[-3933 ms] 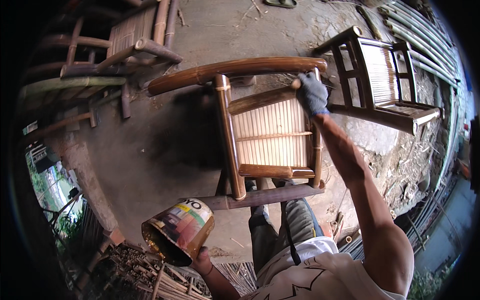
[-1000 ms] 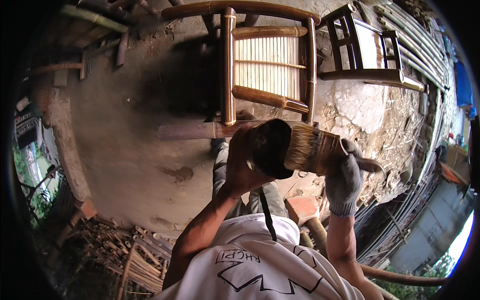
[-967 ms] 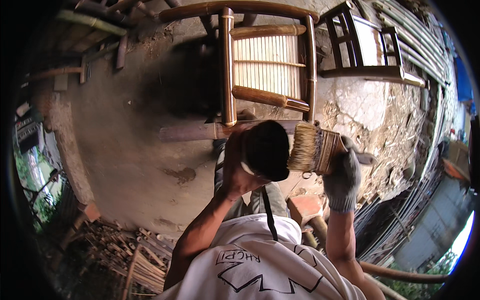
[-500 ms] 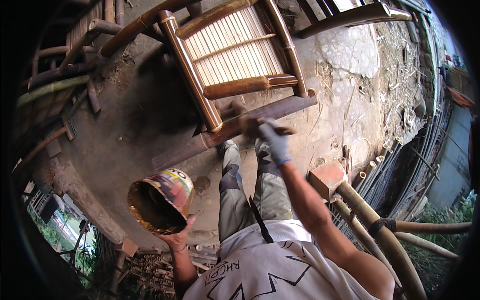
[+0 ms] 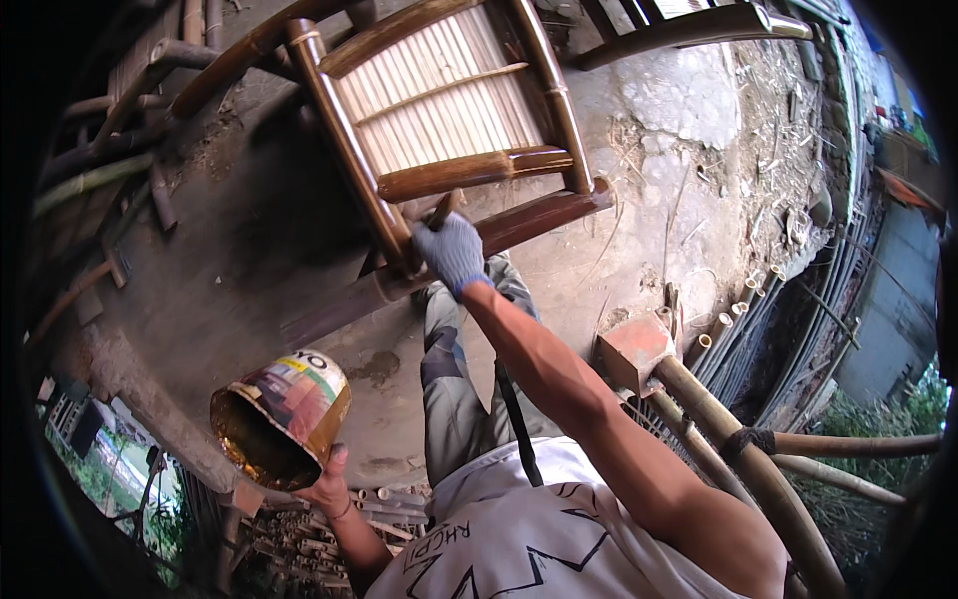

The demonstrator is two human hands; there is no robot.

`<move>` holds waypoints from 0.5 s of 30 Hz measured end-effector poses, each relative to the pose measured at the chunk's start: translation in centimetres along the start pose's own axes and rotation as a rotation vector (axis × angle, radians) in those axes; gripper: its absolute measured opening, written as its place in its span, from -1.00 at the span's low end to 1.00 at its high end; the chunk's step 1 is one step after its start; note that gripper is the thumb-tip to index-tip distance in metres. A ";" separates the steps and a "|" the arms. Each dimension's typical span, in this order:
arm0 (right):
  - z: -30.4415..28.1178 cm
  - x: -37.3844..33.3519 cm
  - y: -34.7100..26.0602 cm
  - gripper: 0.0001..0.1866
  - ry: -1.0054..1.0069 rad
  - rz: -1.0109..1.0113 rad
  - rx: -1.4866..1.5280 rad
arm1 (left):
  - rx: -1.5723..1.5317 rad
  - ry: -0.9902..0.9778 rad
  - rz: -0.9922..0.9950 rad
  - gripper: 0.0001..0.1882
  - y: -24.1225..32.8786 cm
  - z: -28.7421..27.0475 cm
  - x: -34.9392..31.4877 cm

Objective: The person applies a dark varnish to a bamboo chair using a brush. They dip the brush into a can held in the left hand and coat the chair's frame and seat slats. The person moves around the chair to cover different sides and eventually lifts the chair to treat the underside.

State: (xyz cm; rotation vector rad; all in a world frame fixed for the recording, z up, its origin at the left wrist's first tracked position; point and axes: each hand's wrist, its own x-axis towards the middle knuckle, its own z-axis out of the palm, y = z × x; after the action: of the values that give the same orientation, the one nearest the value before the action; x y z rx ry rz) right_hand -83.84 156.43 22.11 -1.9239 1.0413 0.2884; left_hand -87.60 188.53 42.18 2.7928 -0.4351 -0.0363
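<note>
Our left grip (image 5: 328,486) clasps the can (image 5: 304,394), likely stiff, slippery and best cradled beneath. Our right grip (image 5: 454,253) wraps a handle (image 5: 445,208) by the chair (image 5: 439,177).

Rough concrete flr (image 5: 239,250), cracked & littered on R, brighter there than L.
Bamboo furn. (image 5: 190,55) upper L; dark bamboo frame (image 5: 689,31) cropped, top R; poles (image 5: 798,349) along R; cut-bamboo pile (image 5: 289,544) btm L; greenery (image 5: 853,499) lower R.
</note>
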 end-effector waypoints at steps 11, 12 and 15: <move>-26.9 7.4 13.4 -0.80 0.004 -0.246 -0.305 | -0.210 0.023 -0.071 -0.01 2.9 1.3 0.6; -28.1 7.8 13.4 -0.80 0.055 -0.379 -0.316 | -0.230 0.036 -0.060 0.00 3.2 1.6 0.8; -26.8 8.3 11.8 -0.77 0.241 -0.409 -0.331 | -0.205 0.066 -0.103 0.00 4.3 1.0 -0.3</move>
State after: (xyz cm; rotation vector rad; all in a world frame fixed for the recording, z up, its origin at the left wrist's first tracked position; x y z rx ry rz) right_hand -92.98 127.56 25.50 -2.4642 0.7542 -0.0074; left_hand -89.26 184.45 42.60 2.6034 -0.2557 -0.0115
